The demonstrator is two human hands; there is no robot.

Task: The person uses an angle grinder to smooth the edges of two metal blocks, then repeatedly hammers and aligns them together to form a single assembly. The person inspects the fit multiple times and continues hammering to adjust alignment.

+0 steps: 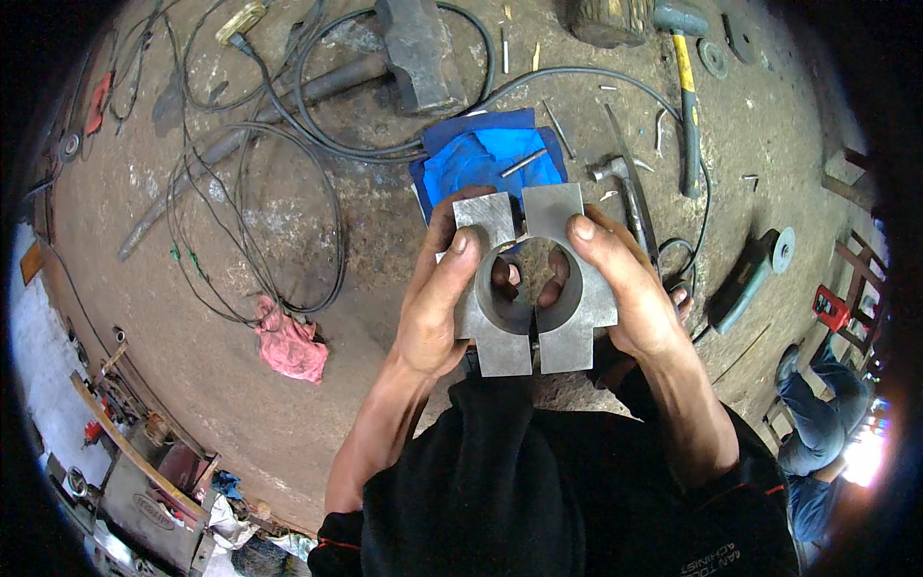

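Note:
Between my hands are two grey metal blocks, held side by side so that their half-round cutouts form one round bore. My left hand (430,306) grips the left block half (484,219), thumb on its top face. The right block half (555,207) is in my right hand (630,288), its thumb likewise on top. A narrow gap runs between the halves, wider at the far end. Some of my fingertips show through the bore; the other fingers are hidden underneath. Just beyond the blocks lies a blue cloth (490,159) with a short metal rod (523,163) on it.
A big sledgehammer (421,58) lies among looped black cables (341,202). Rightward are a claw hammer (630,192), a yellow-handled hammer (684,77) and an angle grinder (745,288). A pink rag (290,341) is at left. Another person's legs (817,413) show at far right.

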